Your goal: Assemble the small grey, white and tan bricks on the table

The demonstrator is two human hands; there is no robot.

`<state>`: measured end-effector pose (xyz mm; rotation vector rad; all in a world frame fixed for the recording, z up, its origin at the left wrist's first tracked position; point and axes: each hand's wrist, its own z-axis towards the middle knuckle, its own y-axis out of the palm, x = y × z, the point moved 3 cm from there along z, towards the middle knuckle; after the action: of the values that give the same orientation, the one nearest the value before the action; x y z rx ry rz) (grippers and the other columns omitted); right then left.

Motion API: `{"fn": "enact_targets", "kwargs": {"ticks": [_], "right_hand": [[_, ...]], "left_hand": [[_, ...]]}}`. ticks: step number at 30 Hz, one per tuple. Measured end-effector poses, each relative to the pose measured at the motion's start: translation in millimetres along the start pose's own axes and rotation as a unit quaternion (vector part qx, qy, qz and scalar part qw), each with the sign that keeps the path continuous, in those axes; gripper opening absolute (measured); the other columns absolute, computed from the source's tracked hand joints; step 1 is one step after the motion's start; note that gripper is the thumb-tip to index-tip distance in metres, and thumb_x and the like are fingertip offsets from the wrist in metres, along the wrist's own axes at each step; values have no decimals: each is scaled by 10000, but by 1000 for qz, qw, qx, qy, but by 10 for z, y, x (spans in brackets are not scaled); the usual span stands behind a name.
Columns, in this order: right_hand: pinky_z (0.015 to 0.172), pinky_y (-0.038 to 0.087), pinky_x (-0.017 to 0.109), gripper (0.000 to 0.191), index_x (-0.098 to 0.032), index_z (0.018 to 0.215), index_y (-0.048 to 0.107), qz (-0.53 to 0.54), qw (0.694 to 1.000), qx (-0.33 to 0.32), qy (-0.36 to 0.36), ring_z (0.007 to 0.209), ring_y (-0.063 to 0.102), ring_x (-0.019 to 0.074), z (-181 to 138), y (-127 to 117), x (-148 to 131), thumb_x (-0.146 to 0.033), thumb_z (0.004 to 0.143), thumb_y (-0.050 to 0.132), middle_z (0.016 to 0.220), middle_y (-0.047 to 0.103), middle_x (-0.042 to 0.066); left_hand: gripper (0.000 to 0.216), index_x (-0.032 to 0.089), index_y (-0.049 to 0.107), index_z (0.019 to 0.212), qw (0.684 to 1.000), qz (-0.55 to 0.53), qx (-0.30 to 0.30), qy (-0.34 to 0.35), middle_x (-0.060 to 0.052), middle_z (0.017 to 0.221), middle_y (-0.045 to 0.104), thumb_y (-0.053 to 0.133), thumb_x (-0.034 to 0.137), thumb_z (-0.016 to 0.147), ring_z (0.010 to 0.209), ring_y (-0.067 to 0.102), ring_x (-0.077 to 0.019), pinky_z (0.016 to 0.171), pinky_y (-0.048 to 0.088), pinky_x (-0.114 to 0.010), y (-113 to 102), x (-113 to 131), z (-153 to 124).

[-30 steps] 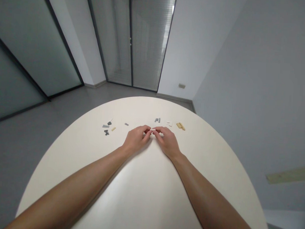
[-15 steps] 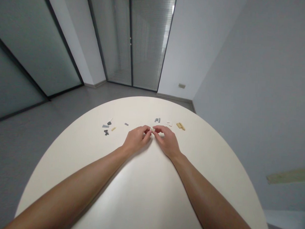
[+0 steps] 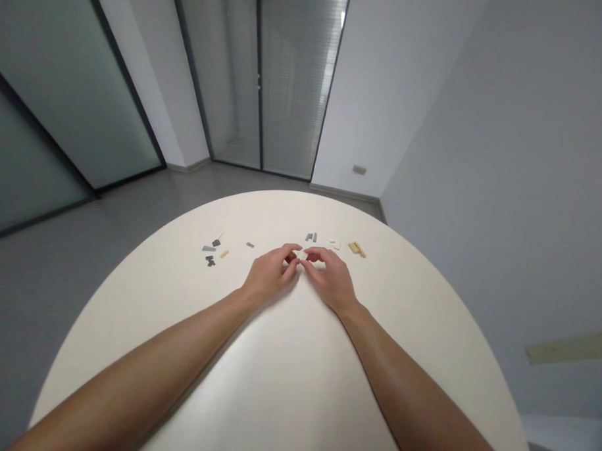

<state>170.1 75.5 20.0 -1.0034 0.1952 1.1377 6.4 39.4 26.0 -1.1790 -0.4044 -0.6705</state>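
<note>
Over the far half of the white round table [image 3: 286,370], my hands meet around a small pale piece [image 3: 302,255] that looks like a plastic building brick. My left hand [image 3: 272,270] pinches at its left side with thumb and forefinger. From the right, my right hand [image 3: 331,276] grips the same piece between thumb and fingers. Fingertips cover much of it, so its exact shape is hidden. Just beyond my right hand lie white pieces [image 3: 334,244], and farther right tan bricks [image 3: 357,248]. Grey pieces [image 3: 311,237] rest behind the hands.
Left of my hands lie a lone grey piece [image 3: 249,245], a small yellow piece [image 3: 224,254], a long grey piece [image 3: 209,248] and dark pieces [image 3: 209,260]. The table's curved far edge [image 3: 282,191] is close behind. Glass partitions [image 3: 256,86] stand beyond.
My left fingers have shifted slightly, with the forefinger reaching farther over the top of the pale piece. The piece has turned a little in my fingers. Pieces on the table have stayed put.
</note>
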Motion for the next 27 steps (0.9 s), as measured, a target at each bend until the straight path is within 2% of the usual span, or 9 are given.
{"fn": "enact_targets", "kwargs": {"ticks": [5,12,27], "right_hand": [[833,493,358,109,-236,1000,652,-5,1000,-7,8,891,640,203,-2,-3,-19,-267,896,656,956,711,29],[827,491,365,54,-239,946,654,-9,1000,-3,-2,886,637,213,-7,-14,-43,-273,910,630,918,710,31],[836,483,357,78,-229,964,660,-5,1000,-4,-12,890,623,208,1,-13,-70,-262,919,607,927,703,37]], "left_hand": [[305,288,642,1179,1000,-1,5,6,13,996,751,542,252,892,799,687,-154,743,508,-269,0,14,-2],[220,269,688,1039,1000,15,1,10,9,965,755,496,326,949,804,684,-159,750,500,-278,-1,2,-2],[240,262,689,1072,999,30,-7,7,-6,999,757,483,321,964,817,683,-167,740,479,-278,9,-19,5]]}}
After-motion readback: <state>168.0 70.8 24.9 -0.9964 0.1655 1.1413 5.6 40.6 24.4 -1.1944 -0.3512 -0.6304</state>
